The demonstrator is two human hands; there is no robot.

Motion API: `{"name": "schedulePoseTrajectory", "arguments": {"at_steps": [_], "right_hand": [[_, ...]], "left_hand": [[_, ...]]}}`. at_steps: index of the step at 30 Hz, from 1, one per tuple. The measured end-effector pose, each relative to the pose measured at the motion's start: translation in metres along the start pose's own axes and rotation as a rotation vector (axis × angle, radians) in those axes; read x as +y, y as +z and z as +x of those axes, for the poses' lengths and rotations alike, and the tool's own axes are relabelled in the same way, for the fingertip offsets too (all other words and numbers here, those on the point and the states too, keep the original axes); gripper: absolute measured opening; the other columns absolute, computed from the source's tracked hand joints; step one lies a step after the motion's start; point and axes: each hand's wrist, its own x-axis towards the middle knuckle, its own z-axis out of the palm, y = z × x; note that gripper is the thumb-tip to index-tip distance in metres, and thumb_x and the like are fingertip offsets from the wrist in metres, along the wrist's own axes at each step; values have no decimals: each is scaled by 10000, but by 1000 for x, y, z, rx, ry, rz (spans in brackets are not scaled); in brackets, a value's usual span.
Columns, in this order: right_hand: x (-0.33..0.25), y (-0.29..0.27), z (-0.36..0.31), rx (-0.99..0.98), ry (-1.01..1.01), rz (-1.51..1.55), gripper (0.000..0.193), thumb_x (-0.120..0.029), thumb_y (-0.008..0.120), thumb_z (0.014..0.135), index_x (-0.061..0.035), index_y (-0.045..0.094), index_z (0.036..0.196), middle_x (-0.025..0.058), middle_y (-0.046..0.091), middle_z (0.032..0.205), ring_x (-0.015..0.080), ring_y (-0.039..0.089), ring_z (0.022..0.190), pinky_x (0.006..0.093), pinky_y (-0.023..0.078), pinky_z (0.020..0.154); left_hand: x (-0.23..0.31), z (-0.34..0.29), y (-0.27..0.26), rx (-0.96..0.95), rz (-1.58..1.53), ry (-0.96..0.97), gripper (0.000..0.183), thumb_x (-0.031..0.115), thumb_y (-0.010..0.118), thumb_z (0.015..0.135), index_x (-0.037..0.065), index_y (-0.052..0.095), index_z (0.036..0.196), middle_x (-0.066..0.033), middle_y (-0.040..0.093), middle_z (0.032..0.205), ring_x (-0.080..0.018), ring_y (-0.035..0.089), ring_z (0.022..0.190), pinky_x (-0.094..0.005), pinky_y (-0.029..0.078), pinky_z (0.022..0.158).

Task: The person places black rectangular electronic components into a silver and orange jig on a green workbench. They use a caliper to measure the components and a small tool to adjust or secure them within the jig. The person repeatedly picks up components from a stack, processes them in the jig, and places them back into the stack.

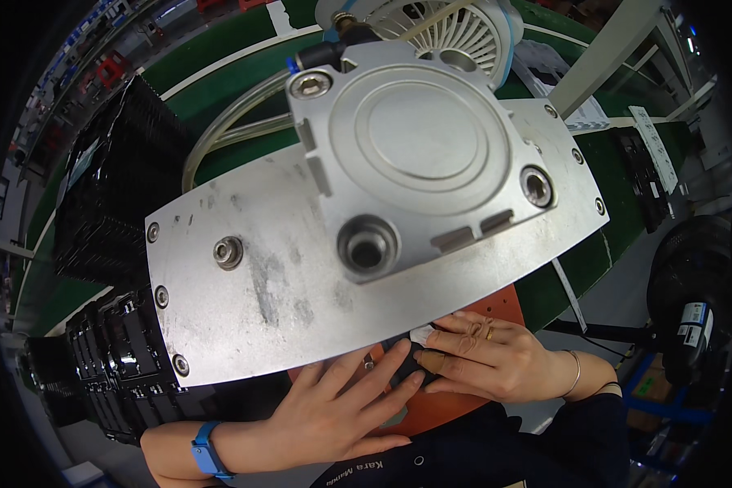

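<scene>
Where the orange plate (508, 307) extends from beneath the broad metal plate (244, 313), a dark piece (405, 365) is seen lying on it, partly hidden between the hands. The left hand (321, 407) is held unclenched, its spread fingers (386, 366) laid at the piece; by the right hand (496, 358), fitted with white and tan finger covers (432, 363), the piece is touched, but whether it is grasped cannot be told

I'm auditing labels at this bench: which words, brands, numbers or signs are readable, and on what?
Dark navy cloth garment: pale lettering, present but not copied here.
White rectangular label on the black rounded object: too small to read.
Elsewhere: any marks are too small or blurred.
</scene>
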Motion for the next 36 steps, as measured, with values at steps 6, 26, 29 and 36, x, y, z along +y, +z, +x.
{"name": "schedulePoseTrajectory", "arguments": {"at_steps": [6, 26, 29, 36], "right_hand": [[-25, -4, 2, -78, 238, 209, 208, -83, 654, 862, -5, 621, 1052, 163, 529, 1305, 346, 476, 1295, 434, 448, 1031], [-27, -9, 11, 266, 720, 1067, 259, 75, 733, 766, -29, 504, 828, 62, 568, 889, 87, 624, 731, 214, 539, 591], [-51, 13, 29, 174, 407, 1015, 225, 54, 738, 779, -14, 549, 881, 71, 590, 946, 90, 623, 769, 238, 559, 651], [-65, 42, 114, 8, -335, 242, 247, -94, 670, 817, -35, 582, 1040, 91, 582, 1073, 251, 632, 935, 305, 551, 736]], "left_hand": [[-4, 3, -3, -19, 0, 33, 632, 657, 648, 766, 206, 643, 1209, -130, 453, 1427, -392, 359, 1343, -569, 233, 1111], [9, -12, -28, 385, -934, -348, 215, 189, 700, 879, 11, 642, 984, -59, 645, 785, -84, 582, 570, -223, 445, 497], [17, -38, -24, 427, -1171, -494, 220, 197, 684, 903, 6, 629, 996, -29, 637, 710, -44, 561, 551, -211, 434, 484], [-55, -138, -83, 1128, -504, -835, 144, 90, 623, 916, 22, 574, 799, 43, 548, 733, -26, 500, 646, -209, 417, 532]]}}
